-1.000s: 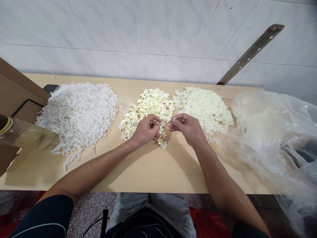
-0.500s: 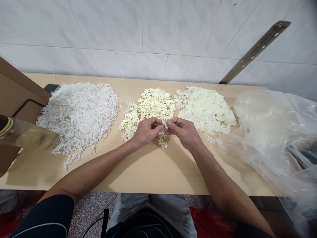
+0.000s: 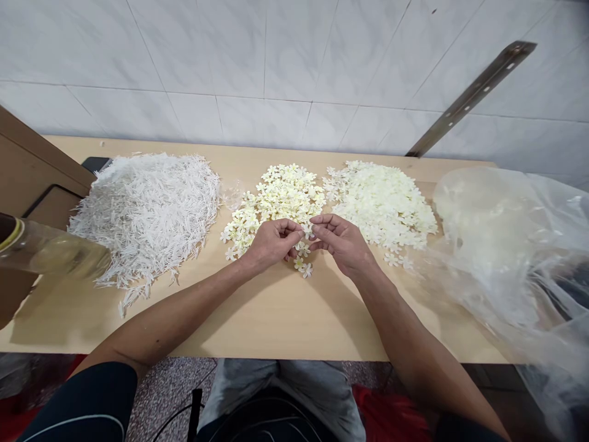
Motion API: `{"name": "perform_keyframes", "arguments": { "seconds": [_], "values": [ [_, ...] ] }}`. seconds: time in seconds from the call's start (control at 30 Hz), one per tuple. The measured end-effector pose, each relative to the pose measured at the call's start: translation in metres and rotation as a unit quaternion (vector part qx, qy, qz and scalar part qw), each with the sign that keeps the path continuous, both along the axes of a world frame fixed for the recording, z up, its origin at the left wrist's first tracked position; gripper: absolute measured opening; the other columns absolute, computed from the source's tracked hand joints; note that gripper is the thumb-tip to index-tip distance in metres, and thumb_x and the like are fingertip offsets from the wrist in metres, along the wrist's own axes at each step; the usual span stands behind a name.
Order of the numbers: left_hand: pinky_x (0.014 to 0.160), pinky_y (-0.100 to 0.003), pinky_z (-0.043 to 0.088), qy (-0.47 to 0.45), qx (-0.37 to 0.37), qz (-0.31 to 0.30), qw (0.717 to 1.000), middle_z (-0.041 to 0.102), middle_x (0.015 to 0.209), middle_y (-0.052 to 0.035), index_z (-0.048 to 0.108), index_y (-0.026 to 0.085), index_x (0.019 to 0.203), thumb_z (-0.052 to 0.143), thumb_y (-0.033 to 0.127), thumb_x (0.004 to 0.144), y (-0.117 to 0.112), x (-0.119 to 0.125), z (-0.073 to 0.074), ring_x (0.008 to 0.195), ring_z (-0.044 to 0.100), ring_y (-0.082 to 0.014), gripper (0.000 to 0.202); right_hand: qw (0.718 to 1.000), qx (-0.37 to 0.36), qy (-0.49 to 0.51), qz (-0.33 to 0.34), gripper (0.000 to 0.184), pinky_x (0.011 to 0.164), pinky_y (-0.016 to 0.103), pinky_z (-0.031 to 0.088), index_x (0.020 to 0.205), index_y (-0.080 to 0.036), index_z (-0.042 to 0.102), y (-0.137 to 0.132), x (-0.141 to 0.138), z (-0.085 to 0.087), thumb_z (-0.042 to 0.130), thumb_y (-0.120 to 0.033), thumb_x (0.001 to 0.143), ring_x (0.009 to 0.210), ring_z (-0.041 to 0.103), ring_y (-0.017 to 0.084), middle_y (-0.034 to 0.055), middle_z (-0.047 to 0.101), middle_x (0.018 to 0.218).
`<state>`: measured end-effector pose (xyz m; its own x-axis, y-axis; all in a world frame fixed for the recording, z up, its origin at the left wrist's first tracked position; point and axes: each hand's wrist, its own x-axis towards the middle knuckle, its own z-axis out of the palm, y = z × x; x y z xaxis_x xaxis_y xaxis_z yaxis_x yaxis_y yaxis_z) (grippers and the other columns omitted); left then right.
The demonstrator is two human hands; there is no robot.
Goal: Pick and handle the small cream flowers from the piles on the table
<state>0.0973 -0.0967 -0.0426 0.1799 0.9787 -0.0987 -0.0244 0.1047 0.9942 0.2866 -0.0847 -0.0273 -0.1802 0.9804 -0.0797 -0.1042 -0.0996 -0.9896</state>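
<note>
My left hand (image 3: 276, 244) is closed in a pinch, with a small white artificial flower (image 3: 308, 231) at its thumb tip. Just right of that flower is my right hand (image 3: 343, 242), its thumb and index finger slightly apart and nothing visible between them. Under and behind the hands spreads a pile of pale yellow-centred flowers (image 3: 289, 193), with a few loose ones in front. A larger heap of whitish-green blossoms (image 3: 386, 199) lies to the right. To the left is a big heap of thin white stem-like pieces (image 3: 151, 212).
A clear plastic bag (image 3: 497, 227) covers the table's right end. At the left stand a clear jar (image 3: 59, 248) and a brown board (image 3: 32, 166). A slotted metal bracket (image 3: 473, 98) leans along the tiled wall (image 3: 243, 49). The wooden table (image 3: 285, 319) ends near my lap.
My right thumb and index finger have parted and drawn slightly away from the flower, which now shows beside my left thumb. My left hand has barely moved.
</note>
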Motion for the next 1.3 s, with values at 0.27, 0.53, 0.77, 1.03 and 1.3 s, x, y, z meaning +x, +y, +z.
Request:
{"name": "perform_keyframes", "arguments": {
  "seconds": [0.27,0.53,0.77,1.03,1.3],
  "values": [
    [0.045,-0.021,0.053,-0.003,0.005,-0.009,1.000,0.066,0.061,-0.0003,0.073,0.016,0.096,0.074,0.032,0.089,-0.001,-0.001,0.002,0.051,0.064,-0.0133,0.018,0.999,-0.030,0.037,0.018,0.039,0.061,0.029,0.060,0.095,-0.021,0.076,0.002,0.002,0.002,0.095,-0.041,0.067,0.069,0.063,0.013,-0.0003,0.066,0.085],
    [0.046,-0.021,0.052,-0.085,-0.022,0.007,0.996,0.066,0.064,-0.0016,0.073,0.012,0.097,0.080,0.035,0.087,0.006,-0.002,-0.001,0.052,0.066,-0.0128,0.026,0.985,0.071,-0.127,-0.089,0.029,0.063,0.037,0.063,0.095,-0.020,0.075,0.018,0.027,-0.008,0.084,-0.043,0.080,0.069,0.066,0.020,0.0034,0.067,0.076],
    [0.062,-0.024,0.060,-0.118,-0.075,0.039,0.989,0.071,0.070,-0.0033,0.069,0.012,0.103,0.079,0.021,0.087,0.007,-0.001,0.004,0.069,0.077,-0.0187,0.021,0.772,0.265,-0.488,-0.310,0.020,0.094,0.052,0.057,0.104,-0.017,0.076,0.030,0.073,0.006,0.065,-0.029,0.092,0.081,0.068,0.024,0.0161,0.071,0.107],
    [0.067,-0.027,0.065,-0.030,0.076,0.053,0.995,0.073,0.083,-0.0036,0.069,0.015,0.102,0.073,0.027,0.090,0.004,-0.001,-0.010,0.070,0.074,-0.0149,0.017,0.973,0.043,-0.216,0.072,0.050,0.050,0.029,0.055,0.100,-0.019,0.071,0.003,0.011,-0.005,0.071,-0.068,0.089,0.055,0.067,0.016,0.0054,0.072,0.080],
    [0.072,-0.027,0.062,0.085,0.204,0.066,0.973,0.074,0.093,-0.0045,0.070,0.018,0.104,0.064,0.022,0.093,-0.002,-0.001,-0.016,0.075,0.072,-0.0148,0.013,0.988,-0.035,-0.123,0.082,0.053,0.041,0.022,0.041,0.084,-0.018,0.070,0.000,-0.007,-0.019,0.082,-0.070,0.078,0.049,0.064,0.014,0.0020,0.067,0.063]
  ]
}}
